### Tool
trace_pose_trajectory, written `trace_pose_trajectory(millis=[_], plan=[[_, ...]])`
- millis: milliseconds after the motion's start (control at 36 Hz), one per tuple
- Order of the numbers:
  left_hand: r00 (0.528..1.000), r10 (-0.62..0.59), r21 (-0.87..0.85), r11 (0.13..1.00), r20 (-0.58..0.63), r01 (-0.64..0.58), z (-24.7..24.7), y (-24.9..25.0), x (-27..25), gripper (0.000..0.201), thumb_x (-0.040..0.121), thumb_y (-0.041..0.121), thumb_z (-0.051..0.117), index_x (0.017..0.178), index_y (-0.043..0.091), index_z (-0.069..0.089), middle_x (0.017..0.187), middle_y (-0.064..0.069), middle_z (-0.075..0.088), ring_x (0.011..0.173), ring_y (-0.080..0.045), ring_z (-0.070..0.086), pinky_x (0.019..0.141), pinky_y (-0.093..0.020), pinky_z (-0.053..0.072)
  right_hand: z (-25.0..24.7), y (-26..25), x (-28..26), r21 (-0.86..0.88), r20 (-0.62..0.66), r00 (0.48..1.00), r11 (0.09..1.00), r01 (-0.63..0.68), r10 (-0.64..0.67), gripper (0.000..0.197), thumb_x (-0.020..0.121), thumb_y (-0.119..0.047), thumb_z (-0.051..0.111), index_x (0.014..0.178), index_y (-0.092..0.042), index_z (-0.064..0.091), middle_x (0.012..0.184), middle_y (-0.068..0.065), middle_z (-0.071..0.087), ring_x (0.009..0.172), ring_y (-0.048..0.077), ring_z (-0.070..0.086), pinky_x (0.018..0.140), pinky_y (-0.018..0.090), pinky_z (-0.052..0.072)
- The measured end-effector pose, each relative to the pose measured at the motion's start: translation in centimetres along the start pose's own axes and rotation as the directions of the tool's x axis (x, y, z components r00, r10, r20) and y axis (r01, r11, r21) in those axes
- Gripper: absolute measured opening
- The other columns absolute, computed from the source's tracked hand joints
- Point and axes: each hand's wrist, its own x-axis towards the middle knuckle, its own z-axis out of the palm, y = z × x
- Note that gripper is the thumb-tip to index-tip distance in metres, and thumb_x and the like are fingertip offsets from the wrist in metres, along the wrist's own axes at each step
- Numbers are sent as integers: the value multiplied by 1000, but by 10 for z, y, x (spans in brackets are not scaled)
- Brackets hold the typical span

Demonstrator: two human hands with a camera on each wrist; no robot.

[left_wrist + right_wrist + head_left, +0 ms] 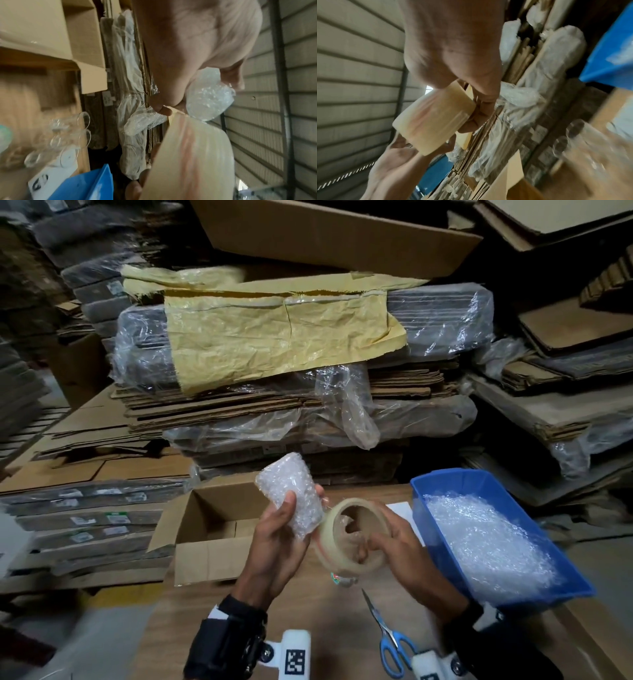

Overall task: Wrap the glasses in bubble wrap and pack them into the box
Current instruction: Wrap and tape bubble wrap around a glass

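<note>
Your left hand (279,537) grips the wrapped glass (293,493), thumb pressed across the front of the bubble wrap and the other fingers curled round behind it, so the loose wrap cannot spring open while you tape it. You hold the bundle tilted, its lower end turned toward your right fingers, which brings the seam within reach of the tape.

Your right hand (394,546) holds the tape roll (354,534), fingers hooked through its core and the roll touching the bundle's lower end; that grip should let the roll turn as tape pays out. Whether a strip is already stuck to the wrap, I cannot tell.

The open box (212,529) sits just beyond your left fingers, ready to take the bundle. The blue bin (445,484) of bubble wrap lies just past your right fingers. The scissors (390,642) rest on the table near your right wrist. Unwrapped glasses (68,135) stand on the table to the left wrist camera's left.
</note>
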Motion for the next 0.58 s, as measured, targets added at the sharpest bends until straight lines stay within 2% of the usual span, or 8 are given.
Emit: trace_pose_trajectory(millis=[83,167,222,306,417,500,528,583], plan=[[992,52,-48,997,-117,-58,-4,-3,0,88,65,31,96,135,1,52,109,-16,70,99,-25,70,89,-37,60,-7,-10,-5,-158,92,989,979,129,-115,53,74,-9,55,116,-35,74,101,1,76,91,24,69,82,38,55],[976,88,-22,995,-200,-94,-2,-5,0,48,85,24,72,127,3,59,104,-14,72,91,-23,73,84,-35,63,-15,-21,-11,-225,262,963,966,125,-63,53,74,-11,53,114,-40,73,82,-4,74,71,19,65,67,30,53],[968,76,-9,997,-238,-80,0,-8,-2,43,90,19,60,128,-1,57,106,-16,69,91,-23,73,84,-38,63,-19,-28,-11,-248,378,926,962,112,-10,52,75,-8,52,110,-41,73,70,-7,67,62,12,57,61,25,47],[956,46,28,999,-288,-40,1,-15,-3,57,92,20,67,138,-7,50,116,-19,64,100,-25,70,84,-40,62,-22,-31,-6,-232,436,896,972,20,85,50,73,-2,50,108,-30,72,76,0,67,63,16,58,59,31,49],[944,10,7,1000,-331,-8,3,-20,-1,84,81,26,80,150,-1,40,123,-22,56,102,-28,65,81,-38,61,-22,-28,-1,-191,481,861,978,-79,163,53,70,-3,47,112,-24,73,88,32,65,62,24,61,63,33,50],[964,-62,-105,994,-260,35,0,-20,-2,97,77,20,85,155,0,32,124,-25,50,103,-33,59,88,-44,58,-21,-26,0,-148,488,854,981,-124,181,58,68,-4,46,114,-26,73,75,31,67,64,27,64,67,28,50],[968,-79,-111,992,-238,54,0,-20,-3,101,72,17,88,156,2,32,127,-29,50,105,-35,59,89,-45,58,-20,-25,0,-131,485,856,983,-129,177,58,68,-5,46,114,-27,73,77,31,68,67,31,65,70,30,50],[973,-84,-51,996,-216,75,-1,-19,-3,96,71,11,86,154,8,37,139,-40,48,112,-39,60,87,-45,59,-18,-22,2,-95,458,875,987,-129,158,60,65,-5,47,114,-26,75,96,29,71,85,37,67,81,34,48]])
